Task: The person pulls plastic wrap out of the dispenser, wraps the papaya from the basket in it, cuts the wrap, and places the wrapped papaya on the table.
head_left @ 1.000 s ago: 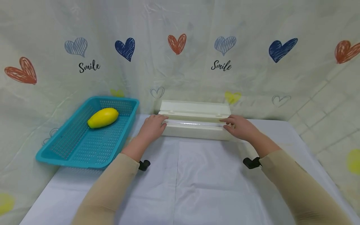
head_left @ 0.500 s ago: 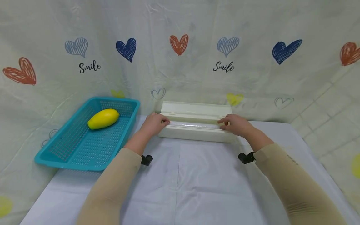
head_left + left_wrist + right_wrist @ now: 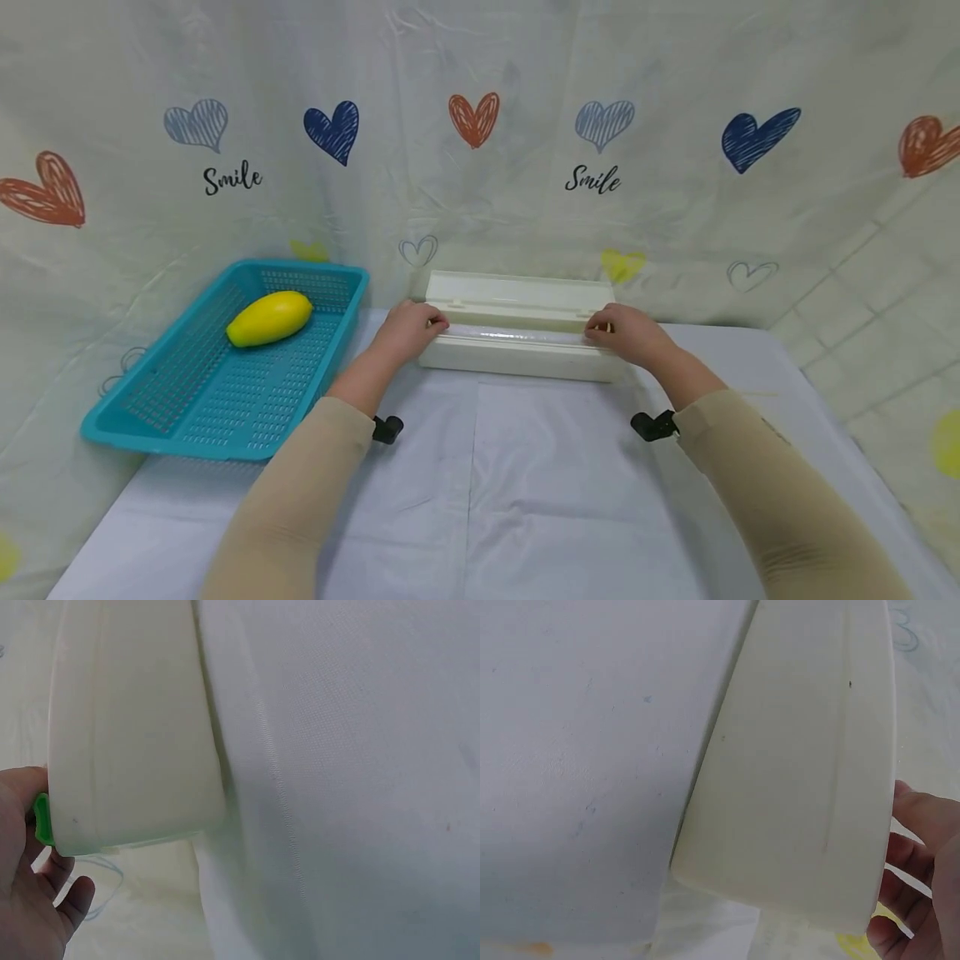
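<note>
A long white cling film dispenser (image 3: 517, 360) stands at the back of the table, its lid (image 3: 517, 291) raised. Clear cling film (image 3: 517, 335) shows in the opening. At the left end, my left hand (image 3: 403, 335) pinches the film edge between thumb and forefinger. My right hand (image 3: 633, 335) does likewise at the right end. The left wrist view has a green piece (image 3: 43, 819) between the left fingers at the dispenser's corner. In the right wrist view, the dispenser front (image 3: 795, 765) hides the film, and the right thumb lies at its top edge.
A blue perforated basket (image 3: 225, 446) sits at the left with a yellow papaya-shaped fruit (image 3: 270, 318) in it. Behind the dispenser hangs a sheet (image 3: 517, 208) printed with hearts. A white cloth (image 3: 525, 483) covers the table.
Both hands have moved slightly inward along the dispenser's opening. Their thumbs and forefingers, apart before, have closed on the cling film. The basket and fruit stay put.
</note>
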Tool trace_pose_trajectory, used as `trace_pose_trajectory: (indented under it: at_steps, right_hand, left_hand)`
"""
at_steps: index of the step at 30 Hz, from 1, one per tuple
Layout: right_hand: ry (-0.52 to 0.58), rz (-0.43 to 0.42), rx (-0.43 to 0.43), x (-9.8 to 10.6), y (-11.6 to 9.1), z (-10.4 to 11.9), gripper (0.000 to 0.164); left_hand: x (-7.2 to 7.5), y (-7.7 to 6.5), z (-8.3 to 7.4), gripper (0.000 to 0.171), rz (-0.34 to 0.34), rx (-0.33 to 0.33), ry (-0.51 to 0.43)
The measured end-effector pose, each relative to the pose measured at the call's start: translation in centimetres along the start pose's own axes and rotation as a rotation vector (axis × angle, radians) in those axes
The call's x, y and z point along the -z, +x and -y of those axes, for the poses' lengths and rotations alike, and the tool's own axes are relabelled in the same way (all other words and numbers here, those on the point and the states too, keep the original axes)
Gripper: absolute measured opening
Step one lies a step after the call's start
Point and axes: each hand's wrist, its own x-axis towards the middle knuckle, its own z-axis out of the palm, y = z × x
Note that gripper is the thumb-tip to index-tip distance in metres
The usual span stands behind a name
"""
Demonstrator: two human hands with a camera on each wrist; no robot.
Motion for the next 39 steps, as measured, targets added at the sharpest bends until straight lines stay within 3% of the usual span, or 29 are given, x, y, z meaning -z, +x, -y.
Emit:
trace_pose_trajectory:
  at_steps: [21, 27, 39]
  right_hand:
    - [0.092, -0.174, 0.025, 0.2, -1.8, 0.1, 0.021]
    - [0.139, -0.197, -0.007, 0.0, -2.1, -0.1, 0.023]
    - [0.278, -0.252, -0.093, -0.1, -2.1, -0.4, 0.031]
  left_hand:
    - [0.3, -0.6, -0.3, 0.019, -0.043, 0.063, -0.196]
    - [0.2, -0.8, -0.2, 0.021, -0.058, 0.106, -0.270]
    - [0.3, -0.8, 0.0, 0.017, -0.100, 0.128, -0.350]
